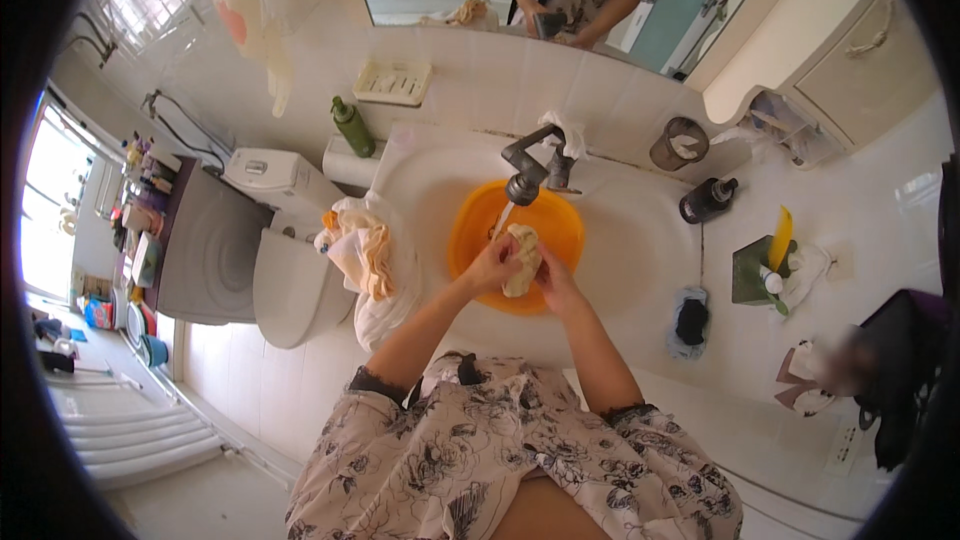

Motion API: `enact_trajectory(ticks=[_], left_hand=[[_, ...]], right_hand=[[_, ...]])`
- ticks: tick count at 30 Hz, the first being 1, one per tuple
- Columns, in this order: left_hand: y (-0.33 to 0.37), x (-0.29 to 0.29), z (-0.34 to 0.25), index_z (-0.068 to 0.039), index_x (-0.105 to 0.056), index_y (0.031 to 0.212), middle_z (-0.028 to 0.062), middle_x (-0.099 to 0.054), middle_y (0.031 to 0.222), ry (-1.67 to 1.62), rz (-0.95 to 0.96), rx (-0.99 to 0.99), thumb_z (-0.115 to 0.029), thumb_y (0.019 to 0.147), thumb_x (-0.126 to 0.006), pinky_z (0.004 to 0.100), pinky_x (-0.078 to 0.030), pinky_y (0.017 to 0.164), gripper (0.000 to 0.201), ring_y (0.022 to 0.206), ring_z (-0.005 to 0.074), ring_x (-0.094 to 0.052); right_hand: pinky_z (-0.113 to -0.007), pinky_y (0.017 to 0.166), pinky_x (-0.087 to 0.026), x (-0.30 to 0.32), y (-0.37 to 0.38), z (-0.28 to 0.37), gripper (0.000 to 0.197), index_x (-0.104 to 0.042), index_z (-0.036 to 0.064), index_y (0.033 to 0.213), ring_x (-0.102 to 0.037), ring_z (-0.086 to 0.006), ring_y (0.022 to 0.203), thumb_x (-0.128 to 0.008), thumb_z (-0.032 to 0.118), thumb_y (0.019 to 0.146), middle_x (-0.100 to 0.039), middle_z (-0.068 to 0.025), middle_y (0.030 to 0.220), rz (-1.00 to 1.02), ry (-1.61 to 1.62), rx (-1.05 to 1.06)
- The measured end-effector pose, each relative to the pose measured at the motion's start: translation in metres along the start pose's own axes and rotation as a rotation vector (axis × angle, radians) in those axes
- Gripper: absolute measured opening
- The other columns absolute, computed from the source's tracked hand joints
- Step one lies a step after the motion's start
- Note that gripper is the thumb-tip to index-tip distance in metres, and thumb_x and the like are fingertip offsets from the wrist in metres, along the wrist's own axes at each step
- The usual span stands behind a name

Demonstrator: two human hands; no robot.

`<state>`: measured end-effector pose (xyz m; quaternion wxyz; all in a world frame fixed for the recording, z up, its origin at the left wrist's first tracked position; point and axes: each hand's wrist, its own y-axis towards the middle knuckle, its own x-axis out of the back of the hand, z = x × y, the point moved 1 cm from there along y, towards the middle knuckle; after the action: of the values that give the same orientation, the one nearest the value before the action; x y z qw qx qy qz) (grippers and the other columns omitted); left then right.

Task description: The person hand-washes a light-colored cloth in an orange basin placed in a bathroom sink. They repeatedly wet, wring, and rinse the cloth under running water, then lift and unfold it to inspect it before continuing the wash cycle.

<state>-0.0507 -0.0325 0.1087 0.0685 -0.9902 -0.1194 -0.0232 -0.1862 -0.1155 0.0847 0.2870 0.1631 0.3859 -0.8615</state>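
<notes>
Over an orange basin in the white sink, I hold a bunched, cream-coloured cloth. My left hand is closed on its left side. On the right edge of the cloth, my right hand grips it with bent fingers. A thin stream of water runs from the dark grey faucet into the basin, close to my left fingers. The inside of the basin is partly hidden by the hands and the cloth.
Peach and white cloths lie over the sink's left side. A green pump bottle and a soap dish are behind. To the right stand a black bottle, a mesh cup and a green box. A toilet is at left.
</notes>
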Motion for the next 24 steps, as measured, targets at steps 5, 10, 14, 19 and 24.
enact_trajectory(ticks=[5, 10, 14, 19, 24], left_hand=[[-0.019, 0.009, -0.010, -0.004, -0.048, 0.082, 0.0048, -0.053, 0.073, 0.276, 0.237, 0.146, -0.022, 0.078, -0.057, 0.0287, -0.044, 0.063, 0.020, 0.070, 0.0124, -0.051], [-0.015, 0.030, 0.063, 0.000, -0.053, 0.095, 0.0100, -0.058, 0.079, 0.305, 0.120, -0.008, -0.037, 0.083, -0.050, 0.0323, -0.045, 0.065, 0.038, 0.072, 0.0192, -0.055], [0.002, 0.032, 0.047, -0.002, -0.053, 0.103, 0.0103, -0.060, 0.084, 0.249, -0.080, 0.223, -0.048, 0.085, -0.043, 0.0312, -0.045, 0.072, 0.050, 0.078, 0.0219, -0.058], [0.031, 0.029, 0.023, -0.009, -0.055, 0.106, 0.0074, -0.060, 0.097, -0.555, -0.022, 0.465, -0.060, 0.084, -0.037, 0.0312, -0.046, 0.076, 0.058, 0.085, 0.0228, -0.058], [0.018, 0.028, -0.025, -0.010, -0.055, 0.098, 0.0050, -0.059, 0.095, -0.803, 0.388, 0.560, -0.030, 0.083, -0.059, 0.0312, -0.049, 0.076, 0.026, 0.085, 0.0163, -0.059]], right_hand=[[-0.032, 0.092, -0.036, -0.016, -0.018, 0.008, 0.038, -0.050, 0.0062, 0.112, -0.049, -0.0156, 0.105, -0.058, 0.030, 0.083, -0.052, -0.0040, 0.112, -0.099, 0.124, 0.170], [-0.025, 0.080, -0.036, -0.037, -0.046, 0.012, 0.023, -0.058, 0.0058, 0.093, -0.051, -0.0103, 0.086, -0.062, 0.023, 0.079, -0.055, -0.0005, 0.093, -0.142, -0.031, 0.350], [-0.024, 0.078, -0.035, -0.050, -0.078, 0.029, 0.014, -0.058, 0.0044, 0.083, -0.049, -0.0093, 0.084, -0.061, 0.016, 0.076, -0.054, 0.0001, 0.086, -0.150, -0.075, 0.541], [-0.023, 0.070, -0.037, -0.074, -0.104, 0.057, 0.008, -0.054, 0.0045, 0.069, -0.048, -0.0081, 0.076, -0.060, 0.009, 0.072, -0.055, -0.0005, 0.084, -0.046, -0.616, 0.693], [-0.022, 0.058, -0.040, -0.066, -0.100, 0.036, 0.005, -0.058, 0.0021, 0.074, -0.049, -0.0072, 0.066, -0.060, 0.006, 0.071, -0.058, -0.0012, 0.080, -0.169, -0.778, 0.584]])
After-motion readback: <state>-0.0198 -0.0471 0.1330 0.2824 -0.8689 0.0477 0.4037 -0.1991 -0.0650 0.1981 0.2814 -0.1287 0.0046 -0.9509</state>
